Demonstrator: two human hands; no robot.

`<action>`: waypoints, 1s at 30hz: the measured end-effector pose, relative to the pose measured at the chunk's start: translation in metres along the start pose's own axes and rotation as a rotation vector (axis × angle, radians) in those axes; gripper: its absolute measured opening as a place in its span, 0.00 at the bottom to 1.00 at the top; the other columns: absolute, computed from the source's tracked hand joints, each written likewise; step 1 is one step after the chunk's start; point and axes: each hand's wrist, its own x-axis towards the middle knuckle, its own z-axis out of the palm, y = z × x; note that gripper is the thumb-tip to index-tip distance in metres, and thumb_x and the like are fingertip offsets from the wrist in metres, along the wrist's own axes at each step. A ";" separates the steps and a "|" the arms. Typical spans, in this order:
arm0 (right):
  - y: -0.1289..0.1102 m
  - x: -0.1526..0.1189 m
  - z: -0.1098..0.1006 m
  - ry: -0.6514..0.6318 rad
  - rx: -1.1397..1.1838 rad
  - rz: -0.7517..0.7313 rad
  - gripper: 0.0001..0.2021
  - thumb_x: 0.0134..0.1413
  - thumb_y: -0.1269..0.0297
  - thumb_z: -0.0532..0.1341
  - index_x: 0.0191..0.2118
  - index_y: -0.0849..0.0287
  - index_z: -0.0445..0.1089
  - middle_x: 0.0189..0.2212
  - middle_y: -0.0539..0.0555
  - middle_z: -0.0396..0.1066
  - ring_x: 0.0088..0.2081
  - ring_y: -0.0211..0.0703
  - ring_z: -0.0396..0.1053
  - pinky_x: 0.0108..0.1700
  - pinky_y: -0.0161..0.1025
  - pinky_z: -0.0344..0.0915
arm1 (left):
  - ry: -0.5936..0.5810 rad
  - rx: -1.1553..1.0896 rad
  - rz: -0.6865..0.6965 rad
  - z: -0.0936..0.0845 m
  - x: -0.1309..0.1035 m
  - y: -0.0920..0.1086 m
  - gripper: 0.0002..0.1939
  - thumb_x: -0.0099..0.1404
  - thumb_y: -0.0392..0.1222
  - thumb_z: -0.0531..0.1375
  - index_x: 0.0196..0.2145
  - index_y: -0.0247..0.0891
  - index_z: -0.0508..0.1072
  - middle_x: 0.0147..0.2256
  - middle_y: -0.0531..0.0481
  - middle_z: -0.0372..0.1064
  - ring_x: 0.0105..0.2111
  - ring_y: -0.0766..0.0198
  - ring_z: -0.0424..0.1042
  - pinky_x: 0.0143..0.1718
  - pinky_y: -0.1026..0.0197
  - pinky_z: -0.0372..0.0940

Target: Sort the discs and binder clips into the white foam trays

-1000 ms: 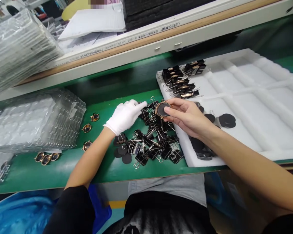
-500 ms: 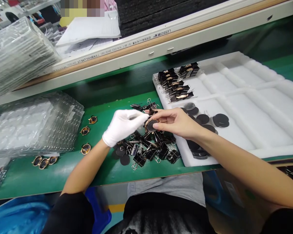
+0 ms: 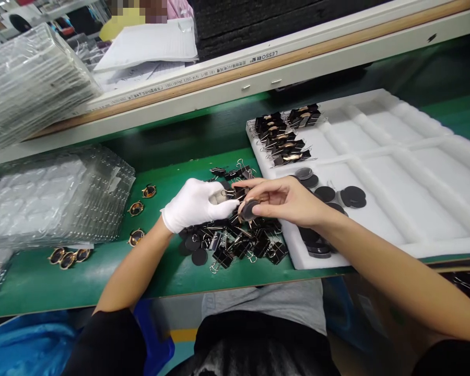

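My right hand [image 3: 284, 201], bare, pinches a gold-rimmed watch case with a black round disc [image 3: 249, 210] on its face, above the pile. My left hand [image 3: 199, 204], in a white glove, has its fingers closed around the wire handles of a black binder clip [image 3: 241, 192] close to the watch case. The right fingertips partly cover the clip, and whether it bites on the case is hidden. Beneath both hands lies a heap of black binder clips [image 3: 243, 245], with loose black discs [image 3: 199, 256] at its left.
A white foam tray [image 3: 391, 206] on the right holds clipped watch cases [image 3: 284, 138] and black discs [image 3: 352, 197]. Several gold watch cases [image 3: 136, 209] lie on the green table, beside stacked clear plastic trays [image 3: 55, 198]. A white rail [image 3: 219, 78] runs along the back.
The watch case has shifted slightly right and down and turned in my right hand. My left hand has opened its grip wider, and the clip's wire handles now show between thumb and fingers.
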 end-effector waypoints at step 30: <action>0.011 0.010 0.012 0.475 0.183 0.002 0.20 0.42 0.52 0.79 0.39 0.55 0.78 0.37 0.53 0.81 0.37 0.40 0.76 0.40 0.40 0.77 | 0.371 -0.066 0.034 0.019 0.002 0.016 0.27 0.65 0.50 0.62 0.14 0.37 0.59 0.14 0.59 0.46 0.17 0.74 0.45 0.20 0.64 0.44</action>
